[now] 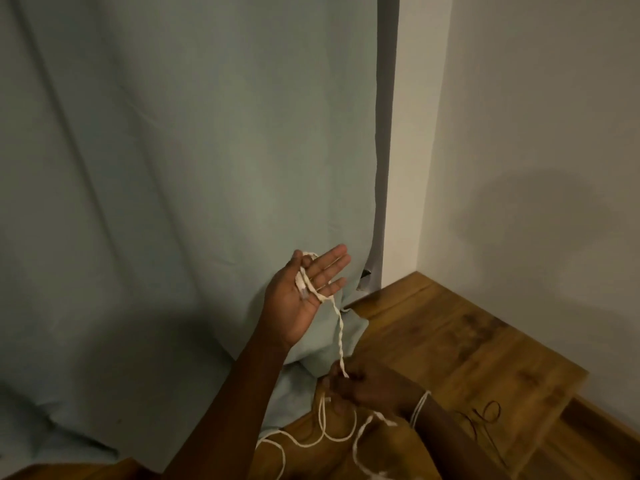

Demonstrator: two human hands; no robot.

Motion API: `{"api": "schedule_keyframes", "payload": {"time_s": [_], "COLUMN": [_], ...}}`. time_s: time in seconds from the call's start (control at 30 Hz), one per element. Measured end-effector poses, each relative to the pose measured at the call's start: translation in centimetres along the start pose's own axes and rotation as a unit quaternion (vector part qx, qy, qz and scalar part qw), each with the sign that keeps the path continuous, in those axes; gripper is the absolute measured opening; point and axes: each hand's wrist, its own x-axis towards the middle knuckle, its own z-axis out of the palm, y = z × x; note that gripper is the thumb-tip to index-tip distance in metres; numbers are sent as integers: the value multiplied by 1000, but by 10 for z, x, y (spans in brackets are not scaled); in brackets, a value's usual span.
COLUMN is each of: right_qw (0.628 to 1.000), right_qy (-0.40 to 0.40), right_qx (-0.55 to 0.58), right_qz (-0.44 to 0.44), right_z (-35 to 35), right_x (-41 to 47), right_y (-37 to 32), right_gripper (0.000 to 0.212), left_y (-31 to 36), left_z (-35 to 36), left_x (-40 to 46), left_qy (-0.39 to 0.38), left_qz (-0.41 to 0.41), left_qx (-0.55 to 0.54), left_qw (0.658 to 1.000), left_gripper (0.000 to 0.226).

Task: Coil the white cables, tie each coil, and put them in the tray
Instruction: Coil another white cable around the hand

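We see a dim, warm-toned picture with soft grain throughout. The curtain (173, 168) reads muted grey-green, darkening toward 8 o'clock, where a broad soft shadow spreads. On the wall (536, 168) at 3 o'clock lies a large, faint, blurred shadow, so light seems to come from behind us. The wooden floor (467, 358) at 5 o'clock shows a mild sheen without glare. Straight edges bow slightly near the borders. The right hand (360, 386) is smeared by motion; the left hand (304, 292) is sharper.
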Motion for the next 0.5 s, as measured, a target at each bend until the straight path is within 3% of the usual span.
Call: {"api": "schedule_keyframes", "payload": {"time_s": [0.07, 0.13, 0.2, 0.27, 0.3, 0.37, 0.43, 0.5], "right_qw": [996, 983, 979, 977, 971, 954, 957, 954], "right_qy": [-67, -123, -77, 37, 103, 199, 234, 258], "right_qx": [-61, -134, -188, -203, -200, -177, -78, 26], "right_qz": [15, 2, -32, -51, -76, -135, -153, -150], "right_z": [1, -8, -25, -51, -66, -90, -97, -89], "right_x": [-4, -10, -15, -22, -23, -20, -12, -3], "right_y": [-8, -17, -31, -48, -55, -61, -57, -49], "right_gripper": [25, 27, 28, 13, 9, 12, 13, 16], "left_y": [-7, -18, -30, -35, -32, -30, -25, -20], "left_z": [-9, -23, -38, -43, -36, -29, -22, -15], "left_x": [1, 1, -2, -9, -15, -23, -30, -31], "left_qy": [29, 73, 31, -21, -19, -20, -64, -87], "left_qz": [37, 76, 83, 32, -12, -83, -147, -180], "left_qx": [139, 330, 503, 612, 608, 513, 311, 89], "left_qw": [989, 938, 860, 790, 794, 854, 937, 976], "left_gripper": [31, 27, 19, 34, 37, 31, 35, 42]}}
